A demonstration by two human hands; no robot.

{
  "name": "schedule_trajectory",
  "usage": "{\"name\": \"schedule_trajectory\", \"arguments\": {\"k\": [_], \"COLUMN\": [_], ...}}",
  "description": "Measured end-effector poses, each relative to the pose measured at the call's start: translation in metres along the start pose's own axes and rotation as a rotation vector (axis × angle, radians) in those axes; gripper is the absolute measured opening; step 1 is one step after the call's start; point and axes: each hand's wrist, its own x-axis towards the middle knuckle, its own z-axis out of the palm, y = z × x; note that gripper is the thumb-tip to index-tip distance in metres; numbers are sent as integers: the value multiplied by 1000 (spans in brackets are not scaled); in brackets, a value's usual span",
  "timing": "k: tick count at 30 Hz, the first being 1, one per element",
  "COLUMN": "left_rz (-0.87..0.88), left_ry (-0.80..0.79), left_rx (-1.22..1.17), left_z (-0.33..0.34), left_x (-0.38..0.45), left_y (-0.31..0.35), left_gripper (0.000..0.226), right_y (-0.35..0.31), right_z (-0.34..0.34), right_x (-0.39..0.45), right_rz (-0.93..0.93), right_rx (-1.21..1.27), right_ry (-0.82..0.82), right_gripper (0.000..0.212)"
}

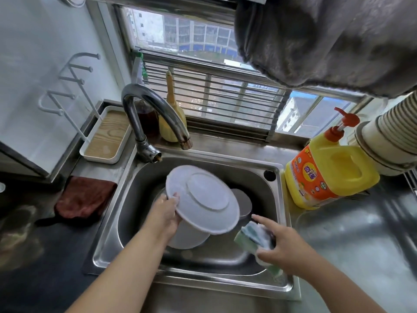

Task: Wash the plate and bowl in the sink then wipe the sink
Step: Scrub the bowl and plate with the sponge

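Observation:
My left hand [167,213] grips the rim of a white plate [203,197], tilted with its underside up, above the steel sink [108,251]. Under the plate a white bowl [187,236] rests in the basin, partly hidden. Another pale round dish [243,202] shows behind the plate. My right hand [282,247] holds a green and white sponge [252,238] at the sink's right side, index finger stretched toward the plate, not touching it.
A curved faucet [155,109] arches over the sink's back left. A yellow detergent jug [327,170] stands on the right counter beside stacked cups [390,136]. A brown cloth [85,197] lies left of the sink, a tray [106,134] behind it. A grey towel [327,39] hangs overhead.

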Motion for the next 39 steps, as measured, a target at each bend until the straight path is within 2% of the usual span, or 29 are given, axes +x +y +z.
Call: {"name": "schedule_trajectory", "arguments": {"k": [2, 5, 8, 11, 13, 16, 17, 20, 21, 22, 24, 26, 27, 30, 32, 35, 37, 39], "left_rz": [99, 209, 245, 259, 261, 288, 296, 290, 291, 293, 311, 336, 342, 362, 368, 378, 355, 320], "left_ry": [-49, -147, -228, -231, -217, -206, -214, -227, -230, -230, -208, -201, -208, -231, -239, -211, -209, -240], "left_rx": [256, 457, 458, 315, 264, 298, 297, 235, 225, 229, 268, 302, 310, 288, 263, 244, 188, 100], "left_z": [-8, -7, 1, 6, 6, 6, 7, 10, 11, 11, 10, 11, 12, 16, 18, 16, 12, 8], "left_x": [-1, -8, -19, -28, -30, -32, -33, -35, -34, -35, -38, -41, -42, -43, -45, -47, -47, -44], "left_y": [6, 4, -5, -9, -8, -7, -6, -2, -2, -1, 0, 0, 1, 5, 9, 11, 10, 8], "left_gripper": [17, 21, 21, 21, 19, 16, 16, 18, 19, 19, 17, 17, 17, 19, 24, 23, 22, 22], "right_y": [-11, -43, -82, -95, -86, -73, -76, -90, -88, -82, -72, -60, -66, -97, -102, -83, -53, -29], "right_z": [-4, 4, 32, 50, 43, 25, 30, 66, 70, 62, 27, 9, 13, 54, 61, 22, 2, 0], "right_x": [8, 33, 59, 78, 97, 115, 113, 97, 98, 105, 117, 120, 114, 87, 85, 110, 127, 129], "right_rz": [-60, -258, -349, -381, -306, -49, -56, -451, -536, -543, -281, -36, -53, -356, -444, -231, 21, 137], "right_rx": [2, -4, -136, -270, -209, -23, -44, -215, -296, -333, -177, 4, 3, -169, -235, -63, 148, 364], "right_ry": [114, 302, 339, 409, 508, 606, 638, 700, 700, 722, 710, 584, 573, 529, 589, 676, 587, 534], "right_gripper": [76, 66, 64, 63, 61, 60, 59, 56, 55, 54, 55, 55, 56, 59, 57, 55, 56, 56]}}
